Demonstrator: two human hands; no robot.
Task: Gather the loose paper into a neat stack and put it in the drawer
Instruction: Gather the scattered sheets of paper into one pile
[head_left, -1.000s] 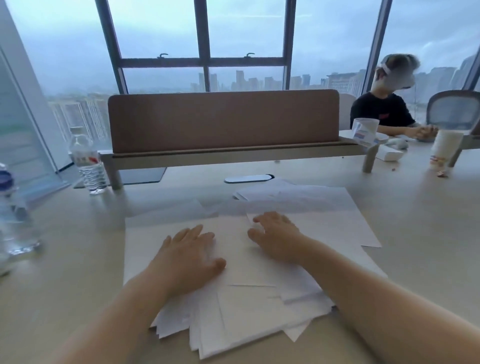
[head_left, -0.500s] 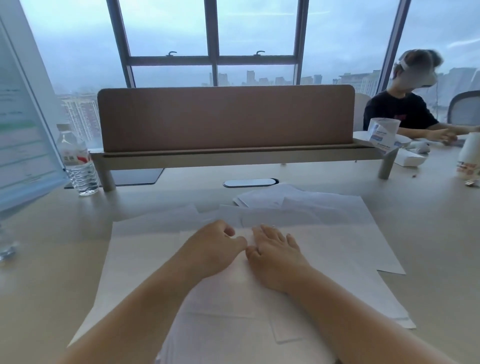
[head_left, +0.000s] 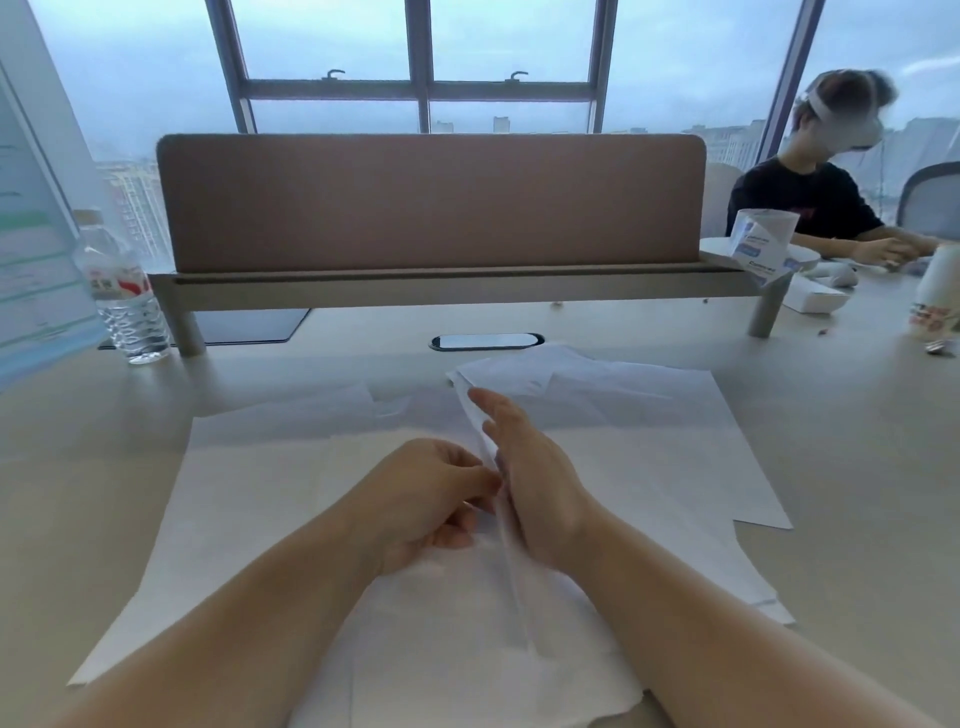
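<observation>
Lifted sheet (head_left: 498, 467) now upright between hands, left hand (head_left: 431, 499) pinching it, right hand (head_left: 535, 488) flat against it.

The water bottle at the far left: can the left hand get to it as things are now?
Probably yes, but not at once. The left hand is pinching a lifted sheet against the right hand. Only bare table lies between it and the water bottle.

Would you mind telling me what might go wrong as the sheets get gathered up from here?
The lifted sheet stands on edge between the left hand and right hand; a tight pinch may crease it. The loose sheets lie fanned unevenly, so corners may fold. The water bottle stands nearby and could spill if knocked.
</observation>
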